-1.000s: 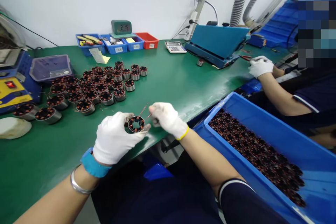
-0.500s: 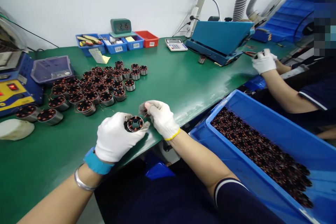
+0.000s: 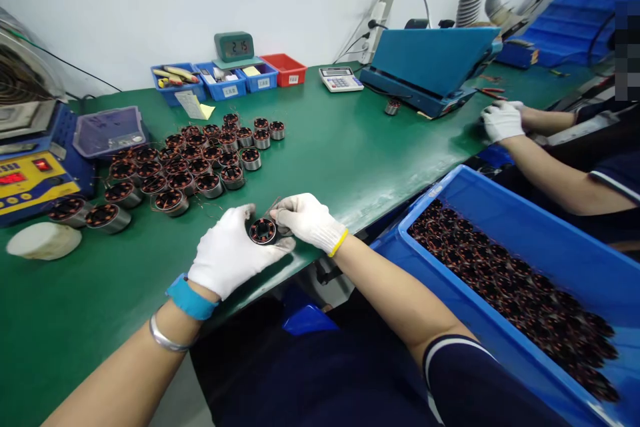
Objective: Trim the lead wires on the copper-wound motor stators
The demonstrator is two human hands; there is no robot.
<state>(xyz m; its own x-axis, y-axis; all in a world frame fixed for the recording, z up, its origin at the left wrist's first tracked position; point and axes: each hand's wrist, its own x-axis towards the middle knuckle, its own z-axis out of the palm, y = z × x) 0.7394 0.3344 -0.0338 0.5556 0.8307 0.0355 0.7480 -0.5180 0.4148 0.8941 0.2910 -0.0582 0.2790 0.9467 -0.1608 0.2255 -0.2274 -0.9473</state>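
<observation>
My gloved left hand is curled around a stator, a metal ring with copper windings inside, thumb and fingers on either side of it. The stator faces up, low over the green bench near its front edge; whether it touches the bench I cannot tell. My gloved right hand is at the stator's right edge, thumb and fingertips pinched on a thin wire that sticks up there. Further left stand several more stators in a cluster, loose wire ends poking out.
A blue bin of dark wound parts stands at my right. A white round block and a yellow-blue device are left. At the back are small boxes, a calculator and a teal machine. A co-worker's gloved hand is far right.
My view has shifted slightly, so the bench things sit further right. My right hand has come closer over the stator's edge. The co-worker's hand has moved lower, away from the red-handled tool.
</observation>
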